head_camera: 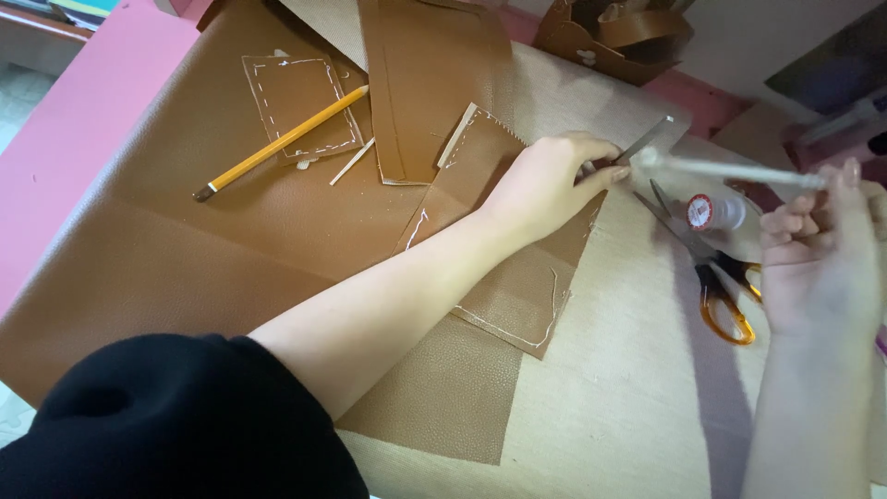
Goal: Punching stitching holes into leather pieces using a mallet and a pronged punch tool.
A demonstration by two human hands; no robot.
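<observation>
Item 1, nearest: a black sleeve at the lower left, from which I saw the bare left forearm run up and to the right across the counter.

Item 2: a large sheet of brown leather spread over the counter's woven tan covering, with a smaller cut leather piece lying on it, pale marking lines along its edges.

Item 3: the left hand, palm down on the upper part of that cut piece. Its fingers were extended and pressed onto a thin metal ruler, pinning it at the piece's right edge. The ruler's long axis ran diagonally, up and to the right from the fingertips.

Item 4: the right hand, raised above the counter at the right, well apart from the leather. Its fingers were closed around a slender pale marking pen, long axis near horizontal, tip pointing left toward the ruler and just short of it. I judged the right hand nearer the pen's working end, the left nearer the ruler.

Item 5: orange-handled scissors and a small clear bottle with a red-and-white cap, beneath the right hand.

Item 6, farther: a yellow pencil lying diagonally over a stitched leather rectangle; a long leather strip beyond.
</observation>
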